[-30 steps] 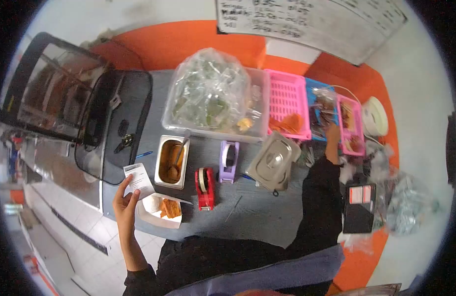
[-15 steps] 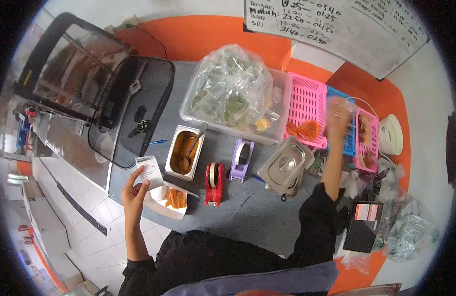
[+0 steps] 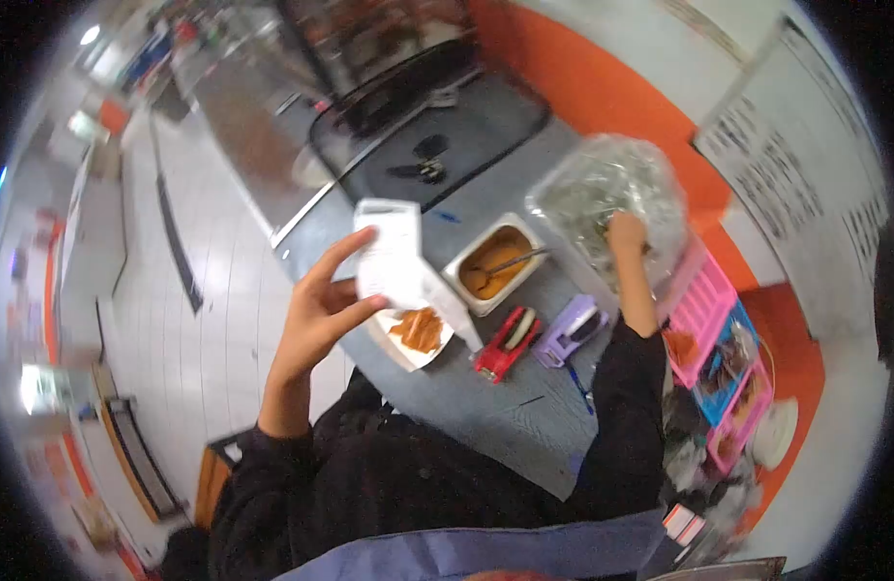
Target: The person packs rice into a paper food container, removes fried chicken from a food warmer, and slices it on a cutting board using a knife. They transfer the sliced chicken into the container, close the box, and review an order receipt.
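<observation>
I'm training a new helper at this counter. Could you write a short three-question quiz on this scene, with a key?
1. What does the left hand hold?
2. True or false: the spoon lies in the paper box.
3. Which is the right hand at? A) red tape dispenser B) plastic bag C) blue basket

Key:
1. A paper slip.
2. False; it rests in the metal pan.
3. B.

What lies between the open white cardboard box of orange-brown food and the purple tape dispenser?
In the head view, a red tape dispenser stands on the grey tabletop between the white box and the purple dispenser.
</observation>
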{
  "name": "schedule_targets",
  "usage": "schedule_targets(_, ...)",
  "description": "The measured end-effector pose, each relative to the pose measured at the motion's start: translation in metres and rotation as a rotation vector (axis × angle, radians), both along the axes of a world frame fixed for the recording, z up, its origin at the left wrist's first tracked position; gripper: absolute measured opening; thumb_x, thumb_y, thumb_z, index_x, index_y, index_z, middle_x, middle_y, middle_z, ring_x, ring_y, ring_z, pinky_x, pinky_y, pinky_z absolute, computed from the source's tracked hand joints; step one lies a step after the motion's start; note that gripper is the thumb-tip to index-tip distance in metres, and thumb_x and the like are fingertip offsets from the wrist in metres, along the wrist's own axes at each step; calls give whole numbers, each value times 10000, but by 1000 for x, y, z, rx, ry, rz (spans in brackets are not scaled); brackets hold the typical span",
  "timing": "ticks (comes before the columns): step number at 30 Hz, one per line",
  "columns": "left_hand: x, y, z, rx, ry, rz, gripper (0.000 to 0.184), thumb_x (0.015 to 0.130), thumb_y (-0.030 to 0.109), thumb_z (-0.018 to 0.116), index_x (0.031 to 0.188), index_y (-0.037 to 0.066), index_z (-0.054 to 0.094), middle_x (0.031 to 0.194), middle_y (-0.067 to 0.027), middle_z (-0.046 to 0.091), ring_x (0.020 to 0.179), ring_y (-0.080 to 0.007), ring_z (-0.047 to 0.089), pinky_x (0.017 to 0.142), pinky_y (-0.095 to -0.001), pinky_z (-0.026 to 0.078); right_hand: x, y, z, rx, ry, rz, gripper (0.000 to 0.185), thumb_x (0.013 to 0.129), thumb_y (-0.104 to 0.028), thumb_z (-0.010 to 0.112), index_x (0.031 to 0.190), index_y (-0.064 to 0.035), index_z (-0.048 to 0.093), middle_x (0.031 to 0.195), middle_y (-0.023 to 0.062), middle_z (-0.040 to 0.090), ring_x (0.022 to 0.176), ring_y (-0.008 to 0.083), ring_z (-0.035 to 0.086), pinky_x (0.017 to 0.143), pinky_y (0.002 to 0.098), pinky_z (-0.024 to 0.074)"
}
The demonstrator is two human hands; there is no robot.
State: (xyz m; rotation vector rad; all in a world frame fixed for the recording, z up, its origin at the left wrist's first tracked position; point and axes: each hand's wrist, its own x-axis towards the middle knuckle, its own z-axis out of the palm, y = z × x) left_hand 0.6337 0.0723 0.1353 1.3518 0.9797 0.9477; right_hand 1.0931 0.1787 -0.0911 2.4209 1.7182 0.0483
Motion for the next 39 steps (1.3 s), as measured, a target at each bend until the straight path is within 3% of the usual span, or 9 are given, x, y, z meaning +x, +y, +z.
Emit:
schedule_targets(3,-7,-2,2,106,-77,-85,616,725,-39,651,1281,18,393,1313,-125,356,1017,-212,555,863,-307,469,-5,-2,-9,328,-79,25,427,759,-220,609,1138,-89,463,912,115,586,808,300,611,650,421,494)
schedule_targets(6,-17,-6,7,98,-77,-84,610,727,-32,650,1280,21,398,1307,-126,362,1038,-221,547,868,-306,469,-25,-14,10,343,-219,10,252,836,-132,470,1086,-120,499,896,128,582,746,288,621,615,386,499)
schedule_targets(12,-45,-11,11,187,-78,-82,611,721,-12,658,1276,41,410,1301,-138,366,1036,-226,550,877,-312,471,14,-13,-21,145,-193,-17,264,844,-168,484,1103,-118,471,921,140,573,762,282,619,603,397,498)
schedule_targets(16,-59,-9,12,210,-64,-102,599,729,-7,649,1277,68,419,1292,-146,374,1054,-224,533,871,-308,477,2,-33,5,354,-357,-103,257,842,-167,503,1090,-109,470,874,147,586,754,318,623,608,405,506)
schedule_targets(25,-83,-10,19,220,-53,-109,573,751,14,632,1280,68,417,1288,-137,384,1062,-208,522,855,-303,479,-10,-38,28,246,-51,-286,276,794,-177,547,1052,-80,542,856,208,614,833,351,600,697,440,474)
schedule_targets(27,-84,-8,16,200,-58,-116,575,750,18,635,1279,67,417,1285,-138,388,1057,-207,525,853,-304,478,-31,-40,55,351,17,-253,126,805,-136,515,885,-57,573,872,167,619,843,334,604,696,446,466)
schedule_targets(31,-82,-5,14,216,-50,-119,585,740,24,645,1279,68,420,1273,-144,398,1023,-207,549,848,-302,478,-27,-42,74,451,24,-168,115,812,-138,516,889,-60,551,855,156,618,822,327,602,680,426,457)
schedule_targets(36,-74,-2,11,199,-47,-126,589,732,31,656,1274,74,429,1263,-148,405,1001,-212,565,837,-307,487,-4,-51,82,880,474,-111,169,778,-111,594,897,-39,497,795,117,610,721,270,615,661,370,446)
schedule_targets(39,-67,0,7,237,-41,-128,591,726,38,664,1270,79,436,1261,-150,405,998,-222,567,833,-310,493,-21,-63,97,768,488,-45,214,759,-114,628,901,-31,491,772,107,608,698,239,619,660,341,444)
